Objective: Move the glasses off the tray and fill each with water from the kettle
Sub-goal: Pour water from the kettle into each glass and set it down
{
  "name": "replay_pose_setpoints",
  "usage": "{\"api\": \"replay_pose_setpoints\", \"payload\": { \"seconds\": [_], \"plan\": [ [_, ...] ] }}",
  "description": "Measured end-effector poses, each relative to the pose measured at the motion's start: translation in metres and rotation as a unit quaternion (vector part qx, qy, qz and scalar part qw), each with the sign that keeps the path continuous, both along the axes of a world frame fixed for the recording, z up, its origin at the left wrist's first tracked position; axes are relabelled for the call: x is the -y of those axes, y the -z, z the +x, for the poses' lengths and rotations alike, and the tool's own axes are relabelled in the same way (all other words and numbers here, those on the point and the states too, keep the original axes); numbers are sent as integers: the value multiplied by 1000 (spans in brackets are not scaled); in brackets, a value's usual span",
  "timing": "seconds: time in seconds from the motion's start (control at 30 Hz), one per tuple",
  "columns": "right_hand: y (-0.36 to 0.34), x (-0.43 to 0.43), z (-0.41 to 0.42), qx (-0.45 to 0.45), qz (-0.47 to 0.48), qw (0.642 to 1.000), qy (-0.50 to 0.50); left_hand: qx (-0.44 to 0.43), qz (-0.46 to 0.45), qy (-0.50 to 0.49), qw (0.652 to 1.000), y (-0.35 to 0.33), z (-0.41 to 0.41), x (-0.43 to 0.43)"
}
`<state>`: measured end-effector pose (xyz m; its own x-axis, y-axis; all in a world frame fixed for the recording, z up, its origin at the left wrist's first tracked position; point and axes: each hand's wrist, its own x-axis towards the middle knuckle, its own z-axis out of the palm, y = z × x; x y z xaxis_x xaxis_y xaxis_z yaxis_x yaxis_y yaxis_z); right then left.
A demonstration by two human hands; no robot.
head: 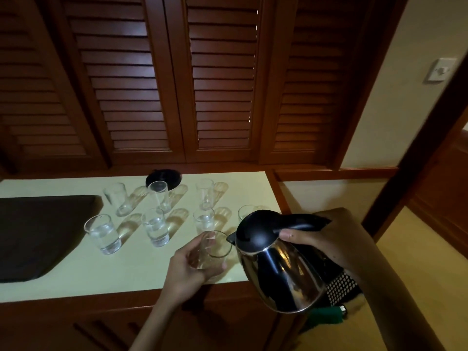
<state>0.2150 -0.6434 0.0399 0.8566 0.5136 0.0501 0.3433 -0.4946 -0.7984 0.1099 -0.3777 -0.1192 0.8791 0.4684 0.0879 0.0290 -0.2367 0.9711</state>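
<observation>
My left hand (188, 268) grips a clear glass (215, 245), tilted, just above the counter's front edge. My right hand (326, 239) holds the handle of a steel kettle (278, 269) with a black lid, its spout right at the glass's rim. Several other glasses stand on the pale counter (101, 279): three in the front row (102, 234) (155, 227) (204, 220) hold water, three in the back row (117, 198) (159, 196) (205, 193) look empty. One more glass (247, 211) is partly hidden behind the kettle. The black tray (38, 231) lies at the left with nothing on it.
A black round kettle base (166, 176) sits at the back of the counter. Louvred wooden doors (222, 79) rise behind. The counter ends at the right, beside a cream wall with a switch (442, 69). A patterned item (340, 285) lies below the kettle.
</observation>
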Motion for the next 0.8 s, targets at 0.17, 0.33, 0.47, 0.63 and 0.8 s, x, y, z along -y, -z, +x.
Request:
{"api": "replay_pose_setpoints", "payload": {
  "seconds": [0.17, 0.33, 0.47, 0.63, 0.8],
  "plan": [
    [-5, -12, -4, 67, -54, 996, -15, -2, 1, 11, 1000, 3, 0, 3],
    [-7, -23, 3, 104, -129, 986, -21, -1, 2, 12, 1000, 6, -2, 3],
    [-12, -30, 4, 121, -174, 977, -27, 2, 6, 8, 1000, 7, -2, 1],
    [-19, -37, 5, 114, -196, 974, -24, 4, 1, 18, 1000, 11, -1, -2],
    [-21, -41, 5, 103, -198, 974, -32, 9, 0, 23, 1000, 11, -3, -2]
  ]
}}
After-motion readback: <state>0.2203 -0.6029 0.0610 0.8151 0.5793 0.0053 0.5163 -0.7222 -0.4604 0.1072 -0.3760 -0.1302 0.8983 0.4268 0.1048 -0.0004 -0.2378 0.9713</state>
